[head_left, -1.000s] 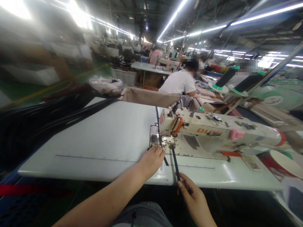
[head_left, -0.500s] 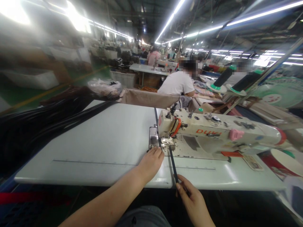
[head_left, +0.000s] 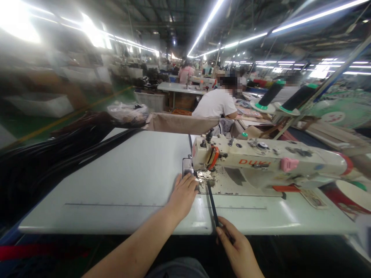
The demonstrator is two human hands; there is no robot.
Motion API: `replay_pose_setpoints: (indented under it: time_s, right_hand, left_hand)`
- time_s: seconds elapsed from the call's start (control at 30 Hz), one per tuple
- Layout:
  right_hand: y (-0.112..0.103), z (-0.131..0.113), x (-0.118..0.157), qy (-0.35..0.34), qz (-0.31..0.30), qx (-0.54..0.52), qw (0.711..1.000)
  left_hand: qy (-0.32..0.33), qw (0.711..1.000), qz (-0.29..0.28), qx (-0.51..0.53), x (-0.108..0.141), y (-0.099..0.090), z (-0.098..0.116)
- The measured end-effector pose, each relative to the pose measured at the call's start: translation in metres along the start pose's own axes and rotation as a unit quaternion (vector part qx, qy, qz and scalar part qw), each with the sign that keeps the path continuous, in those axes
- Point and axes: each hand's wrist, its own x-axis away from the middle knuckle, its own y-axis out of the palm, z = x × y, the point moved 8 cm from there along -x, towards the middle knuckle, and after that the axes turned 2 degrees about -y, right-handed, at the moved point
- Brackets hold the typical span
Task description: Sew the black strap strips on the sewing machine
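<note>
A narrow black strip point(head_left: 212, 202) runs from beneath the head of the sewing machine point(head_left: 232, 154) down over the table's front edge. My right hand point(head_left: 236, 241) pinches it between thumb and fingers just off that edge. Flat beside the metal needle plate point(head_left: 204, 175) rests my left hand point(head_left: 183, 195), fingers stretched forward and thumb apart, holding nothing that I can see. Its fingertips hide part of the plate area. Behind the machine head, a dark strip point(head_left: 190, 143) lies toward the table's back edge.
Long black strips point(head_left: 95, 152) lie in a heap over the table's point(head_left: 130, 173) left side. Two black thread cones point(head_left: 269, 94) stand at the right. A cloth-lined bin point(head_left: 182, 124) is behind the table, and a person in white point(head_left: 216, 103) leans over beyond it.
My left hand's fingers have spread and flattened, with the thumb now apart. The right hand keeps its pinch on the strip, nearly unmoved. The view has shifted slightly.
</note>
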Motion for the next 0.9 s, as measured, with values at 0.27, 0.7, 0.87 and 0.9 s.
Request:
replay_pose_setpoints:
  time_s: [0.27,0.7,0.87,0.9]
  right_hand:
    - [0.003,-0.012,0.000,-0.015,-0.007,0.017,1.000]
    - [0.020,-0.034,-0.004,-0.022,-0.032,0.041,0.998]
    - [0.030,-0.042,-0.012,-0.032,-0.042,0.067,0.996]
    - [0.032,-0.043,-0.013,-0.034,-0.043,0.071,0.996]
  left_hand:
    - [-0.033,0.999,-0.037,0.017,-0.003,0.000,-0.008]
    - [-0.093,0.990,-0.042,0.100,-0.057,0.010,-0.061]
    - [-0.102,0.989,-0.058,0.089,-0.089,0.013,-0.073]
    - [-0.103,0.989,-0.061,0.087,-0.094,0.013,-0.074]
